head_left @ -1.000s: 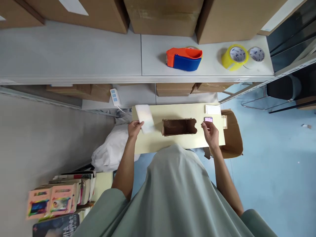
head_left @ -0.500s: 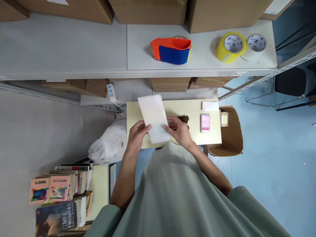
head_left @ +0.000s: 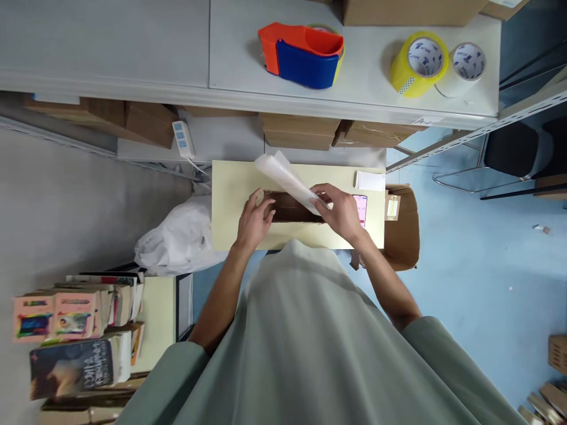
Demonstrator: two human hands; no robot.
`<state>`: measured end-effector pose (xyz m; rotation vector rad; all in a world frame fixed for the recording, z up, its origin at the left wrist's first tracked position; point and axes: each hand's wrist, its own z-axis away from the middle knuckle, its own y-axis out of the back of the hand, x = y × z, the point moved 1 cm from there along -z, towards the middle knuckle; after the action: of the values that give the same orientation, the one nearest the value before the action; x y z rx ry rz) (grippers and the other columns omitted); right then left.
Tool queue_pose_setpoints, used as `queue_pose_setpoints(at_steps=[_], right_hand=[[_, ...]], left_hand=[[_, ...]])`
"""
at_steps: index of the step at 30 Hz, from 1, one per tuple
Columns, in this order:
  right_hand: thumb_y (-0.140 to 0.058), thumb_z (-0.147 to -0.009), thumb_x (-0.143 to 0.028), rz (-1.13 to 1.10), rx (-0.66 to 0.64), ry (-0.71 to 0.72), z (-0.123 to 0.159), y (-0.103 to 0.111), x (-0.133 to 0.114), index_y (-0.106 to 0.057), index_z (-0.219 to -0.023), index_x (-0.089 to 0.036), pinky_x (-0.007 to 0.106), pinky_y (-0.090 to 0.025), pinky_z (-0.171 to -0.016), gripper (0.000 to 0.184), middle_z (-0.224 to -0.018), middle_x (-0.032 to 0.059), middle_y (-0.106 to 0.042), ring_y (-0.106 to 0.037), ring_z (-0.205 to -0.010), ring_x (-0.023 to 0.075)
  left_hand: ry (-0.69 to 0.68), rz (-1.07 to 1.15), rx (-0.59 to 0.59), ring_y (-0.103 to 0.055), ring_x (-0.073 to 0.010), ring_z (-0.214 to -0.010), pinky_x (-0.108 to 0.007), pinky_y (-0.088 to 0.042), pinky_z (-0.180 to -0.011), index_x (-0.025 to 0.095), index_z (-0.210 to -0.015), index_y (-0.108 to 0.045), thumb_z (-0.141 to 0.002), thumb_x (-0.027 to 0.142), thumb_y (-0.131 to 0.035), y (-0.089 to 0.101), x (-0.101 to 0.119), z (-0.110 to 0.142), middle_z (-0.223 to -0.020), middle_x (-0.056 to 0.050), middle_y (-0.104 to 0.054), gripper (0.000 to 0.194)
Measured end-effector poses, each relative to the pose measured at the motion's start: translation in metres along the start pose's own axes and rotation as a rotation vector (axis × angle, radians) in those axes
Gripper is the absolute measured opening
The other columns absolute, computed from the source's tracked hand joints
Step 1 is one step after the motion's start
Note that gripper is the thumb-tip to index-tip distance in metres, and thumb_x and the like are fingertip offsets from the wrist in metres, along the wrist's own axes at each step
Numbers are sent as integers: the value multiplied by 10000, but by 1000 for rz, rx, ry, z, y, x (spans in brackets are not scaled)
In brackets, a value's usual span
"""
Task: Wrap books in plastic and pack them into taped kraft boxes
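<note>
My right hand (head_left: 340, 211) pinches the lower right end of a white translucent sheet (head_left: 287, 177), perhaps a foam or plastic pouch. The sheet is tilted and partly curled, slanting up to the left. Beneath it lies a long, narrow dark-brown box (head_left: 290, 211), its right end hidden by the sheet and hand. Beside the box's left end is my left hand (head_left: 256, 221), fingers curved and apart, holding nothing; whether it touches the box's edge I cannot tell. Just right of my right hand, a pink-screened phone (head_left: 361, 208) lies on the cream table (head_left: 234, 177).
White cards (head_left: 370, 180) lie at the table's back right. An open carton (head_left: 405, 230) stands to the right, a white plastic bag (head_left: 177, 236) to the left. Above, a shelf (head_left: 146, 47) holds an orange-and-blue tape dispenser (head_left: 305, 56) and tape rolls (head_left: 419, 64). Books (head_left: 75, 319) are stacked lower left.
My left hand has let go of the white sheet and moved to the box's left end. The sheet, now only in my right hand, has tilted and curled, uncovering the box.
</note>
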<state>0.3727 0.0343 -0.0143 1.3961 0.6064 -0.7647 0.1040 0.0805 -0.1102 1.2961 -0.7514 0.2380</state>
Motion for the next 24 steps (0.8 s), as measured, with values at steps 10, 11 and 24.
queue_pose_setpoints(at_steps=[10,11,24], right_hand=[[-568,-1072,-152,419,-318,61,-1,-23,1,-711,-1339,-307,312,-562,-804,340,-1387,33,-749,-745,-1107,255],[-565,-1076,-151,452,-331,51,0,-25,2,-709,-1345,-310,312,-560,-794,344,-1388,36,-747,-740,-1107,256],[-563,-1078,-170,487,-363,-53,-2,-52,13,-721,-1454,-331,400,-632,-926,439,-1450,40,-773,-772,-1172,289]], left_hand=[[109,14,-69,-687,-369,-1379,-492,-577,-1188,219,-1591,-517,-939,245,-794,-15,-36,8,-1572,-170,-604,708],[97,42,-67,-666,-361,-1417,-483,-565,-1212,232,-1647,-460,-926,235,-807,-15,-38,9,-1632,-169,-561,800],[86,125,-131,-536,-378,-1571,-488,-509,-1288,252,-1761,-298,-861,237,-896,-12,-49,12,-1722,-189,-454,1081]])
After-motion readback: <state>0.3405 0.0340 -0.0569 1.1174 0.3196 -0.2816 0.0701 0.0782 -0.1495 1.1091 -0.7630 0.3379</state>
